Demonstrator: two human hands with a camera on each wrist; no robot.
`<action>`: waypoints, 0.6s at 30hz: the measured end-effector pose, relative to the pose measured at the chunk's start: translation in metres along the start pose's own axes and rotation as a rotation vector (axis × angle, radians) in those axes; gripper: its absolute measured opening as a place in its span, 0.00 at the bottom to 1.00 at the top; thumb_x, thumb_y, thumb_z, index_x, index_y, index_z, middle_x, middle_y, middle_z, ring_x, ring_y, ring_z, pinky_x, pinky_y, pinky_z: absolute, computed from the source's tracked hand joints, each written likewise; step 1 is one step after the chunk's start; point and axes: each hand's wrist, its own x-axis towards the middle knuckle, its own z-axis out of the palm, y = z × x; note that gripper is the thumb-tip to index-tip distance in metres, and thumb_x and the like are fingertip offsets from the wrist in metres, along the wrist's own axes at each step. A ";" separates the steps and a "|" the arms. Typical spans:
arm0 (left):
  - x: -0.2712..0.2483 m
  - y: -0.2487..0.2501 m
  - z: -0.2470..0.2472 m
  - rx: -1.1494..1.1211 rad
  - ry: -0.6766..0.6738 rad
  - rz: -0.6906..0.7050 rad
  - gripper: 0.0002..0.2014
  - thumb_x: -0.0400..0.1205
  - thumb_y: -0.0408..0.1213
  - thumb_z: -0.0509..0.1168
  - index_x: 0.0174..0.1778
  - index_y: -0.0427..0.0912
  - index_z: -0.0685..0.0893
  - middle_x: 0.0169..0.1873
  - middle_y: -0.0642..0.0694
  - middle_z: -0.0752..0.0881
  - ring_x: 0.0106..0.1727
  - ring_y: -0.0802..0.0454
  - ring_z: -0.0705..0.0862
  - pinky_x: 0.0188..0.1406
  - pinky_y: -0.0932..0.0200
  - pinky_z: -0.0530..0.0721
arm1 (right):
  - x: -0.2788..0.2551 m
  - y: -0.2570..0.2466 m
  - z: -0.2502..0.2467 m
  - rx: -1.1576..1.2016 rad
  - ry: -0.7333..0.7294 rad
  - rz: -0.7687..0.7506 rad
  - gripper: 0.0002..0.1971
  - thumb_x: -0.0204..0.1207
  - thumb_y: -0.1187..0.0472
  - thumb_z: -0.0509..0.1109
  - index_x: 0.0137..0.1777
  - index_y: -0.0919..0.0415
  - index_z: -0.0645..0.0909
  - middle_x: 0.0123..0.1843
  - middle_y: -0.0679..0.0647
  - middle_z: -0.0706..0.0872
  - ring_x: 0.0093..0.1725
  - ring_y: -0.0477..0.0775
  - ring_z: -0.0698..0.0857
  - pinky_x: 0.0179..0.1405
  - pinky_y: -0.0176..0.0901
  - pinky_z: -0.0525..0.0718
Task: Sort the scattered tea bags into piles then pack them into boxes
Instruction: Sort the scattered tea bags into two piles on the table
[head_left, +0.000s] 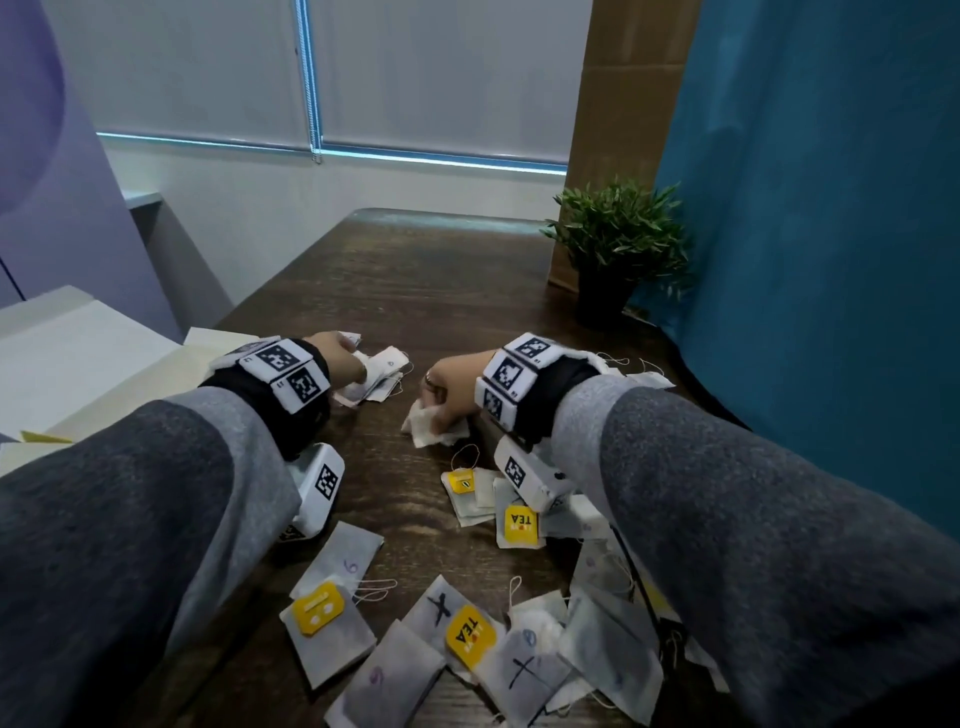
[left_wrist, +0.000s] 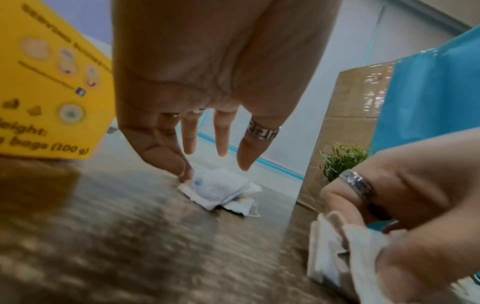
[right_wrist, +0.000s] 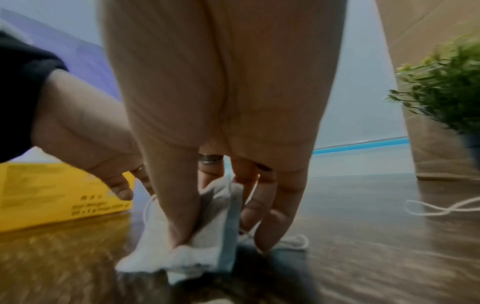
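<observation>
Tea bags (head_left: 470, 644) lie all over the near part of the dark wood counter (head_left: 415, 270). They are white paper squares with thin strings; some have yellow tags, some have pen marks. The left hand (head_left: 337, 353) pinches the corner of a small pile (left_wrist: 221, 189) farther out. The right hand (head_left: 452, 395) grips a bunch (right_wrist: 197, 236) just right of that pile. A yellow box (left_wrist: 52, 92) stands at the left.

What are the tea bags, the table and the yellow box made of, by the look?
Tea bags: thin, matte filter paper, creased and slightly see-through, with string.
Table: dark wood or wood-look laminate, grain showing, mild sheen.
Yellow box: printed cardboard, apparently; flat panels, sharp edges.
</observation>
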 end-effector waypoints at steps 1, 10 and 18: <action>0.001 0.001 -0.002 -0.002 -0.007 0.027 0.25 0.78 0.28 0.67 0.72 0.36 0.75 0.67 0.35 0.79 0.59 0.37 0.82 0.53 0.54 0.81 | -0.005 0.008 -0.005 0.021 0.035 0.031 0.07 0.72 0.59 0.74 0.45 0.56 0.77 0.40 0.52 0.82 0.40 0.50 0.79 0.32 0.36 0.73; -0.041 0.002 -0.022 -0.068 -0.100 0.169 0.11 0.82 0.33 0.64 0.59 0.45 0.81 0.46 0.50 0.83 0.24 0.54 0.82 0.24 0.64 0.76 | -0.089 0.126 -0.025 0.076 0.317 0.573 0.08 0.72 0.60 0.75 0.48 0.63 0.86 0.43 0.60 0.85 0.31 0.45 0.82 0.17 0.27 0.71; -0.091 0.001 -0.023 0.392 -0.375 0.228 0.12 0.78 0.42 0.70 0.57 0.48 0.82 0.47 0.46 0.88 0.28 0.54 0.80 0.27 0.64 0.82 | -0.120 0.047 -0.022 -0.121 0.153 0.309 0.20 0.75 0.50 0.71 0.65 0.56 0.77 0.55 0.50 0.82 0.57 0.54 0.81 0.46 0.33 0.75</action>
